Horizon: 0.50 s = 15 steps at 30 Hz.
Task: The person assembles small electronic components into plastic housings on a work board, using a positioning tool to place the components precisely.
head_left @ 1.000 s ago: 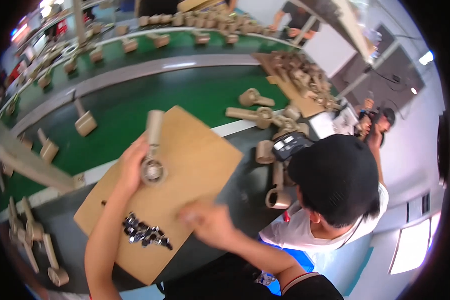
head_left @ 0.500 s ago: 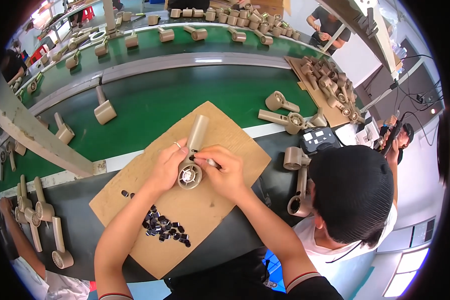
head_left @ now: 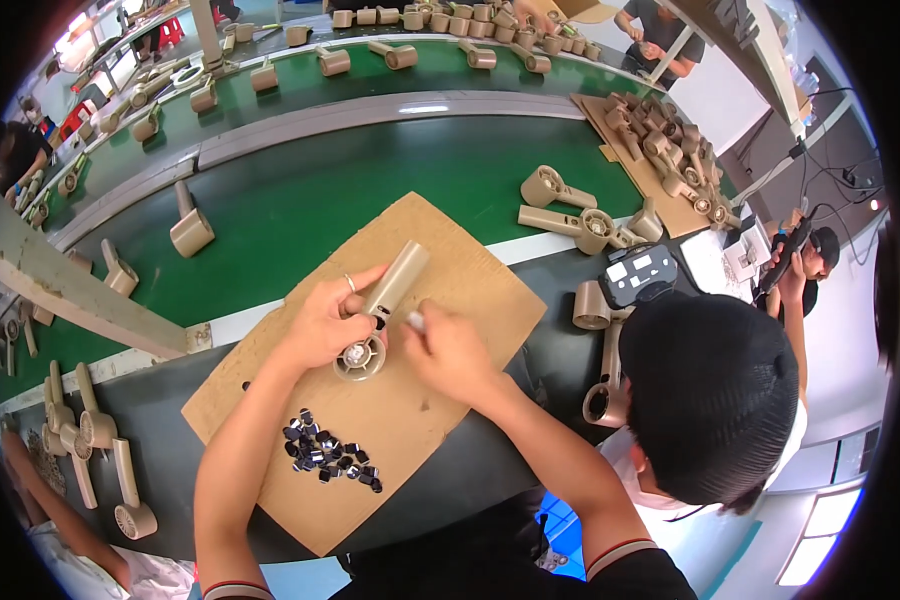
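Left hand (head_left: 325, 325): wrapped around the beige plastic tube-handled body with a round spoked ring (head_left: 400, 277), just above that ring.
Right hand (head_left: 452, 352): apart from the left, motion-blurred, fingers pinched on a small whitish object (head_left: 416, 321) whose kind I can't tell.
Beige body: tilted, ring end toward the wearer, over the flat brown cardboard sheet (head_left: 480, 300).
Black pieces: here's a loose cluster of small glossy black pieces (head_left: 328, 452) on the cardboard, between the forearms.
Belt: beyond, the green conveyor belt (head_left: 300, 220) carries similar beige bodies (head_left: 192, 232).
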Tool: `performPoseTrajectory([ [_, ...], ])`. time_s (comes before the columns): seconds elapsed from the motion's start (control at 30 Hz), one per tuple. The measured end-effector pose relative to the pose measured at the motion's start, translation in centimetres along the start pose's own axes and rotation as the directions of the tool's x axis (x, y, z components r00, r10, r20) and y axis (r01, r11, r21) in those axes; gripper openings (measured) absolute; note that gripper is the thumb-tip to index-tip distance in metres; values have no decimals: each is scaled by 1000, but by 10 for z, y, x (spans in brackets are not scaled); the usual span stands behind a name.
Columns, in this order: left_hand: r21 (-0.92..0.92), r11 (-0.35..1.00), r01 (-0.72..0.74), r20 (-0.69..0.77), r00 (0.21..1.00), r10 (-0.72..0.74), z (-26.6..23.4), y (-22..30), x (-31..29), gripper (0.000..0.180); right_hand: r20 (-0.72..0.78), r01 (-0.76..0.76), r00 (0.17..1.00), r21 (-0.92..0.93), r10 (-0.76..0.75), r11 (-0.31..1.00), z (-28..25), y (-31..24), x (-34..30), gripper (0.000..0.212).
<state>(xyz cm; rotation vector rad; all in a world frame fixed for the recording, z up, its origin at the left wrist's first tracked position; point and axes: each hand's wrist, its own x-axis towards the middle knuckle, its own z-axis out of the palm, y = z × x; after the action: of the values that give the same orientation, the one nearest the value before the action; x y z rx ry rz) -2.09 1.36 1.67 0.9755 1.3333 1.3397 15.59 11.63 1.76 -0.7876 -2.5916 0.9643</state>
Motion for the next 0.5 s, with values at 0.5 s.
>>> performPoseTrajectory([
  [0.5, -48, 999, 25, 12, 1000, -24, 1, 1, 1, 72, 87, 95, 992, -56, -90, 994, 8, 8, 5, 14],
])
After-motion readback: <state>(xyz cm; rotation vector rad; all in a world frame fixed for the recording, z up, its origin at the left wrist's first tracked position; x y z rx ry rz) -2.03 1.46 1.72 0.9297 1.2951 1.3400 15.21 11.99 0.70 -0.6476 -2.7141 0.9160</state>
